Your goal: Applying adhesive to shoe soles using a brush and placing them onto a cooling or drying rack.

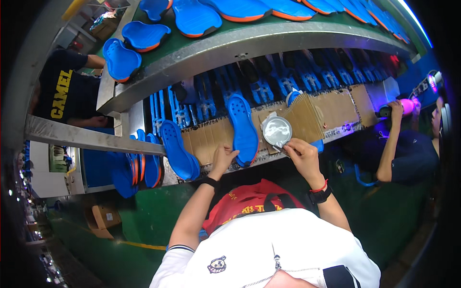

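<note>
A blue shoe sole (243, 132) with small holes at its wide end lies on cardboard in front of me. My left hand (223, 157) is at its near left edge, fingers curled and fingertips against the sole's side. To the right stands a shallow round cup (277, 130) of pale, shiny liquid, its rim wrapped in something crinkled. My right hand (303, 156) pinches at the cup's near right rim; what is between the fingertips is too small to make out. Left of my left hand, more blue soles (176, 146) lie stacked.
Blue soles with orange edges (197, 17) line a green raised belt behind a metal rail (240, 55). Under it stand rows of blue pieces (259, 89). Soles on edge (137, 168) fill the left end. Co-workers sit left (67, 91) and right (408, 149), the latter holding a pink-lit tool.
</note>
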`<state>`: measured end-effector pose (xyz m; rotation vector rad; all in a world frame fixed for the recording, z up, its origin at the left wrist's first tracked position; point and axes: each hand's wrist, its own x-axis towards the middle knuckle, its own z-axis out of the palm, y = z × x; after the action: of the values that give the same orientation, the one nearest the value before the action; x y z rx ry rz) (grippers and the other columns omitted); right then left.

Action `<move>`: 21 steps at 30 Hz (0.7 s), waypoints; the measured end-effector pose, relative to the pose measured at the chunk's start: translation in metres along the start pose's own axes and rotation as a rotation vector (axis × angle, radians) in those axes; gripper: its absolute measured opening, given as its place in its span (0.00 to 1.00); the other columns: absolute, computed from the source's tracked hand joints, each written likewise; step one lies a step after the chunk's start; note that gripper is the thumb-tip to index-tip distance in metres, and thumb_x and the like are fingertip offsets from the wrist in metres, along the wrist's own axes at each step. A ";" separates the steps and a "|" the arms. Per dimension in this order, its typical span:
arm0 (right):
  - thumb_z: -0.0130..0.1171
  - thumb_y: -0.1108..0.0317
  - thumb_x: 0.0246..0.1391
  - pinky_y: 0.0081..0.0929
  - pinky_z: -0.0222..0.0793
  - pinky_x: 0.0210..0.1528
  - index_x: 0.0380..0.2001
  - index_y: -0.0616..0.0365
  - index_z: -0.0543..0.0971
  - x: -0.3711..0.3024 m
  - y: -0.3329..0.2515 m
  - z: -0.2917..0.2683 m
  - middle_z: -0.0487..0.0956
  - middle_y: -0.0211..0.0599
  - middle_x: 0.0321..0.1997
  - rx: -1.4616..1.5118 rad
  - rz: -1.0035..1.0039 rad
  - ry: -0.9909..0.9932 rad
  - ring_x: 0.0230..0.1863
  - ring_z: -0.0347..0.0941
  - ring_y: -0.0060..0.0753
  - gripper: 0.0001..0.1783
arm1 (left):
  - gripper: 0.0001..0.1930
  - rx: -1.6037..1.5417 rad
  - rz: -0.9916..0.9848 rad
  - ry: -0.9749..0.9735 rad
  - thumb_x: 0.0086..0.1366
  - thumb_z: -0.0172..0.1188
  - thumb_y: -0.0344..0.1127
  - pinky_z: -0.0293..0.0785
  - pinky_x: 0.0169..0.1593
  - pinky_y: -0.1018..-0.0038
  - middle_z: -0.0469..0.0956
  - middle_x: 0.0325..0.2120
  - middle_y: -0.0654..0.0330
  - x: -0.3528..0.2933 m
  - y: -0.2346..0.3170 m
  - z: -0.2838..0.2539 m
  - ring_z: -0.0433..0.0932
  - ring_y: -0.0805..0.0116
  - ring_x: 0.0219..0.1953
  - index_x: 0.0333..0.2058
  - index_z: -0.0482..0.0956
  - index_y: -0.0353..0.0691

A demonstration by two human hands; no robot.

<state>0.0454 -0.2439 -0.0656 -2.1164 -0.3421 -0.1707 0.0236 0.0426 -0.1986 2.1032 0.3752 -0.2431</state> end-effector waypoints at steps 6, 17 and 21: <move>0.63 0.74 0.48 0.26 0.73 0.27 0.29 0.66 0.80 -0.006 0.000 0.002 0.80 0.44 0.32 0.014 0.033 -0.026 0.29 0.78 0.41 0.06 | 0.15 0.179 0.000 0.147 0.59 0.61 0.38 0.72 0.38 0.59 0.77 0.26 0.41 0.003 -0.021 0.037 0.78 0.45 0.32 0.32 0.76 0.27; 0.62 0.75 0.49 0.25 0.72 0.26 0.30 0.66 0.80 -0.004 -0.007 -0.006 0.80 0.43 0.31 -0.008 0.060 -0.034 0.26 0.77 0.39 0.06 | 0.21 -0.659 0.100 0.092 0.66 0.53 0.29 0.74 0.43 0.72 0.75 0.38 0.48 -0.047 0.051 -0.021 0.77 0.65 0.42 0.54 0.56 0.34; 0.63 0.75 0.48 0.24 0.71 0.26 0.30 0.66 0.80 0.001 -0.021 -0.007 0.80 0.43 0.32 0.047 -0.005 -0.027 0.26 0.77 0.37 0.05 | 0.26 -0.860 0.122 0.062 0.60 0.54 0.17 0.77 0.45 0.74 0.73 0.43 0.48 -0.077 0.086 -0.031 0.77 0.65 0.42 0.53 0.53 0.35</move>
<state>0.0399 -0.2392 -0.0445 -2.0733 -0.3641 -0.1352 -0.0164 0.0125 -0.0903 1.2782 0.3104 0.0595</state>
